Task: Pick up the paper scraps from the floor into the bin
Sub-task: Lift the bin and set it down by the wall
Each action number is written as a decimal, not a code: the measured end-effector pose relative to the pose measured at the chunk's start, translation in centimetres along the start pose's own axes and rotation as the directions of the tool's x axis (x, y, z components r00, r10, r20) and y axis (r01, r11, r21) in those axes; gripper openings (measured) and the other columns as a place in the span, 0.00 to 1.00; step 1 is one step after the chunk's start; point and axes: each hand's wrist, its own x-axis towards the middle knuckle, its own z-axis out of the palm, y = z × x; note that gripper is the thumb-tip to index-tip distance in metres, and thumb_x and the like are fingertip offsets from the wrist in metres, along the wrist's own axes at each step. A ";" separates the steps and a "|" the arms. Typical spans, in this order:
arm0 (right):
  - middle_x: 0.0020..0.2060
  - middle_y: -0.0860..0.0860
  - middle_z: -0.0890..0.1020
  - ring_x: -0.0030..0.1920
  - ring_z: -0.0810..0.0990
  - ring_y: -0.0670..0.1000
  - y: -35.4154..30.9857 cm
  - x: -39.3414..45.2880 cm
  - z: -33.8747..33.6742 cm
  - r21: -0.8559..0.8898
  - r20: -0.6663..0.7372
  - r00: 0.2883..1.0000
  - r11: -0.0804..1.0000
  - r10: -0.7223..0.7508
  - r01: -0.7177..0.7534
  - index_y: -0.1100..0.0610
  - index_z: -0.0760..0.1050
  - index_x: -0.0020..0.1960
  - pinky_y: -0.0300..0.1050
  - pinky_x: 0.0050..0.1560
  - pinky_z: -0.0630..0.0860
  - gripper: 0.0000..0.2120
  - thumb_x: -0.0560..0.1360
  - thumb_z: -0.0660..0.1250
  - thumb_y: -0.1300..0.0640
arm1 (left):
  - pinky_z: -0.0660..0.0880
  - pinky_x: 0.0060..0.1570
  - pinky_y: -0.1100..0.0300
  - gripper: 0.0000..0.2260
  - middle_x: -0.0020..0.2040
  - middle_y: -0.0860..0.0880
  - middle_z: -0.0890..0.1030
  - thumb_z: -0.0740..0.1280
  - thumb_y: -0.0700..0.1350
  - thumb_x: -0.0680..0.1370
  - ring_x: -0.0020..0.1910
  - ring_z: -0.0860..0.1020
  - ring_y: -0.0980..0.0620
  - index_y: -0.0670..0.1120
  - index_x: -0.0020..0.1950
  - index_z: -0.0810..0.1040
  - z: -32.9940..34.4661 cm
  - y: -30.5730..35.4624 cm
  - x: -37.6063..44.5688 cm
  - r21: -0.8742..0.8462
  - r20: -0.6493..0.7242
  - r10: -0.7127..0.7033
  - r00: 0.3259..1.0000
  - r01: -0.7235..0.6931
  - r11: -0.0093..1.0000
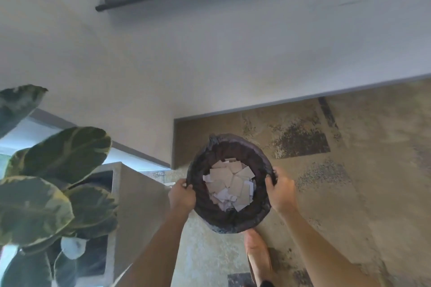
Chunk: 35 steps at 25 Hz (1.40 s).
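A round bin (pixel 229 222) lined with a dark plastic bag is in the lower middle of the head view, near the wall. Inside it lies a heap of white and beige paper scraps (pixel 231 185). My left hand (pixel 182 196) grips the bin's left rim, fingers curled over the bag edge. My right hand (pixel 281 191) grips the right rim the same way. No loose scraps show on the patterned carpet (pixel 349 170) around the bin.
A large potted plant (pixel 53 184) with broad variegated leaves fills the lower left. A beige speckled planter box (pixel 137 193) stands just left of the bin. The white wall (pixel 210 53) rises behind. My bare foot (pixel 256 254) is under the bin's near edge.
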 end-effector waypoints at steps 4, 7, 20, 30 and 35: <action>0.45 0.57 0.84 0.46 0.83 0.59 -4.2 5.3 3.6 0.037 0.016 1.000 0.999 -0.026 0.025 0.61 0.77 0.56 0.40 0.42 0.68 0.09 0.80 0.64 0.58 | 0.73 0.47 0.56 0.13 0.56 0.39 0.82 0.63 0.39 0.80 0.53 0.80 0.40 0.41 0.63 0.78 -1.6 2.0 7.7 0.036 -0.037 -0.014 0.999 0.015 0.999; 0.45 0.56 0.82 0.46 0.81 0.58 -6.6 9.1 6.0 0.115 -0.005 1.000 0.993 -0.007 0.007 0.62 0.77 0.55 0.43 0.43 0.71 0.07 0.79 0.64 0.60 | 0.75 0.50 0.53 0.12 0.55 0.38 0.82 0.63 0.37 0.79 0.54 0.80 0.37 0.40 0.61 0.79 -2.0 3.4 12.7 0.034 -0.048 -0.004 0.999 0.005 0.999; 0.54 0.54 0.78 0.52 0.76 0.53 -12.1 23.6 22.9 0.023 0.057 0.998 0.999 -0.040 0.038 0.59 0.74 0.62 0.46 0.52 0.74 0.11 0.81 0.59 0.59 | 0.76 0.53 0.50 0.14 0.52 0.39 0.82 0.63 0.34 0.73 0.53 0.80 0.38 0.40 0.57 0.80 0.3 2.1 35.7 -0.224 -0.124 -0.092 0.988 0.062 0.973; 0.59 0.56 0.77 0.58 0.77 0.57 -12.6 26.8 25.7 -0.043 0.061 0.998 0.999 -0.021 0.023 0.59 0.72 0.68 0.55 0.61 0.75 0.15 0.82 0.59 0.59 | 0.74 0.46 0.54 0.13 0.46 0.43 0.81 0.60 0.32 0.72 0.46 0.78 0.41 0.43 0.50 0.79 2.2 0.8 38.5 -0.350 -0.115 -0.112 0.987 0.065 0.935; 0.67 0.58 0.71 0.66 0.72 0.61 -12.9 26.2 25.5 -0.079 0.196 0.980 0.997 0.033 -0.018 0.59 0.62 0.76 0.56 0.66 0.72 0.23 0.82 0.58 0.62 | 0.72 0.46 0.55 0.12 0.49 0.38 0.82 0.66 0.33 0.71 0.50 0.80 0.37 0.36 0.54 0.80 2.5 0.9 36.5 -0.299 -0.181 -0.171 0.968 0.111 0.948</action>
